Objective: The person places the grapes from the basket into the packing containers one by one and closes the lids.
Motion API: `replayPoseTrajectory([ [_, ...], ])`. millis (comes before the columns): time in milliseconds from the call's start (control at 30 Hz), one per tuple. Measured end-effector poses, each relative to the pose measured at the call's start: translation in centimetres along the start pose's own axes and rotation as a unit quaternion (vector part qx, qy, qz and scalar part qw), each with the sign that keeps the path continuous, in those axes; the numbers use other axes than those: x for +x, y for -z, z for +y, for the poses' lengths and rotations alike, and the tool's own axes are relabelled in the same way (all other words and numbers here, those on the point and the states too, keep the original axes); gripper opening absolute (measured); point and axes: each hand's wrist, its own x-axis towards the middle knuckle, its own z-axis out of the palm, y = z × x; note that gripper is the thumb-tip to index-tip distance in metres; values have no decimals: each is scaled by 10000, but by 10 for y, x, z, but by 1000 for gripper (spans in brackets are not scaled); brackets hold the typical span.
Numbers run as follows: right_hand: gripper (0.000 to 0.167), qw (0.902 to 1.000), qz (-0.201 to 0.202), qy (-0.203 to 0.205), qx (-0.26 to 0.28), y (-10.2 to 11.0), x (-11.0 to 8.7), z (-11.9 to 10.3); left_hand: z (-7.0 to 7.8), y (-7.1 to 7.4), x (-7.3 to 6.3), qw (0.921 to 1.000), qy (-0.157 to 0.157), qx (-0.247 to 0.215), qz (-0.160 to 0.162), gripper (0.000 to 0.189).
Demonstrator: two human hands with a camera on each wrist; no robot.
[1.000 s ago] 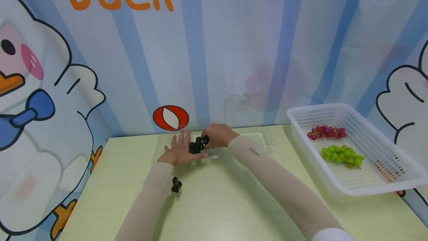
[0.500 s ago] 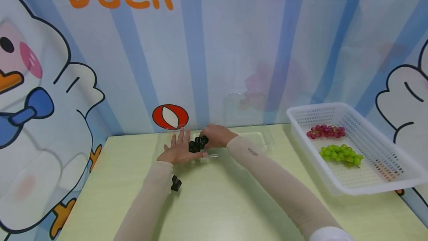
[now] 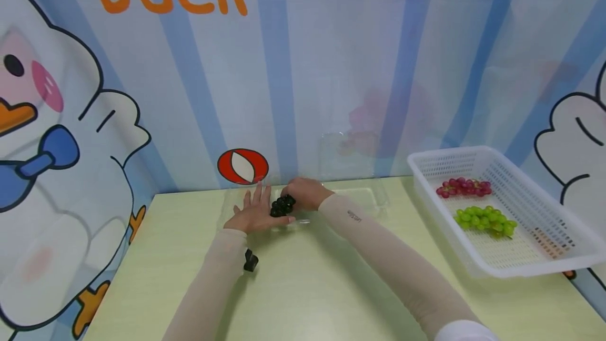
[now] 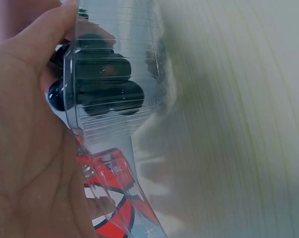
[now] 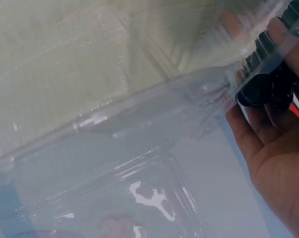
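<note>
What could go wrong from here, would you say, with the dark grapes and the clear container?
Some of the dark grapes show past the rim of the clear container in the left wrist view, so they may catch there or come loose.

The right hand grips the bunch, so squeezing hard might bruise it.

The left hand is spread close by, so a bump could shift the container.

Black grapes (image 3: pixel 282 206) — head far, wrists close
</note>
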Motion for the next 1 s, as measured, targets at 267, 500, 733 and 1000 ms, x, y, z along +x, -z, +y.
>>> replayPoseTrajectory([
  [267, 30, 9979, 321, 288, -482, -11, 3, 1, 4, -1, -2, 10000, 0, 25, 18, 128],
  [500, 40, 9953, 502, 279, -784, -20, 2, 1, 5, -2, -5, 10000, 5, 33, 44, 126],
  [733, 31, 9910, 653, -197, -1151, -25, 2, -1, 5, -1, -5, 10000, 2, -33, 53, 126],
  [1000, 23, 9751, 1129, -246, -1892, -32, 7, -3, 3, -1, -1, 10000, 41, 27, 14, 128],
])
